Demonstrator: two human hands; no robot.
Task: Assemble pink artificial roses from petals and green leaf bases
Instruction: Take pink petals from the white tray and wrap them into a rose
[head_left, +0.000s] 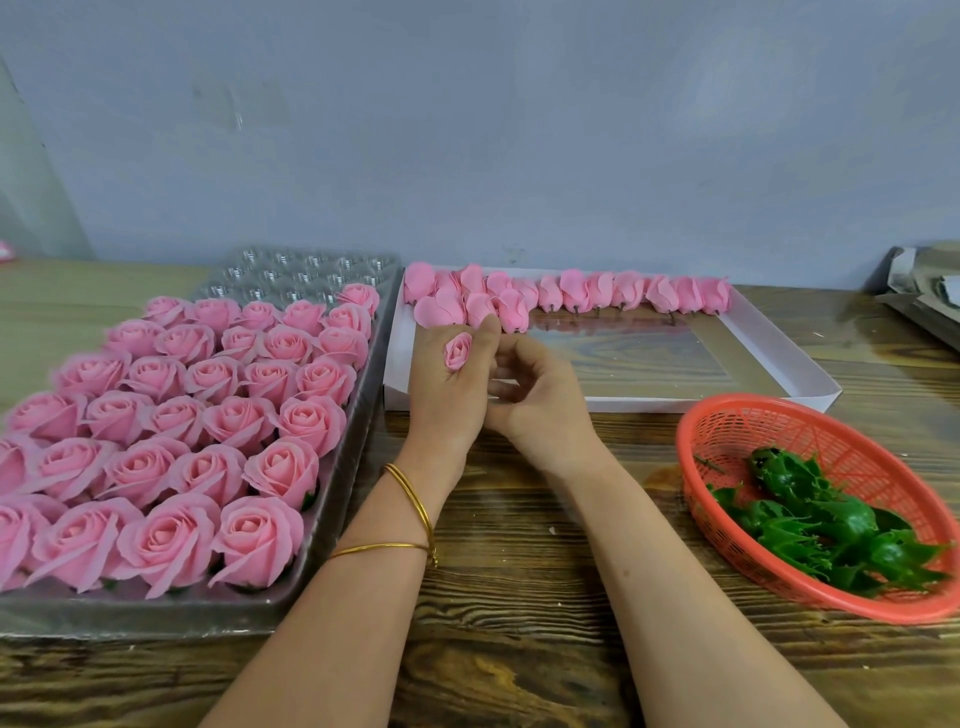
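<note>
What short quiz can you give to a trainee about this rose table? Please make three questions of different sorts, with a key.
1. True or false: the basket holds pink petals.
2. Which hand holds the bud? A) left B) right C) neither
3. Fill in: the finished roses sit in the ____ on the left.

Key: 1 false, it holds green leaf bases. 2 A, the left hand. 3 tray.
</note>
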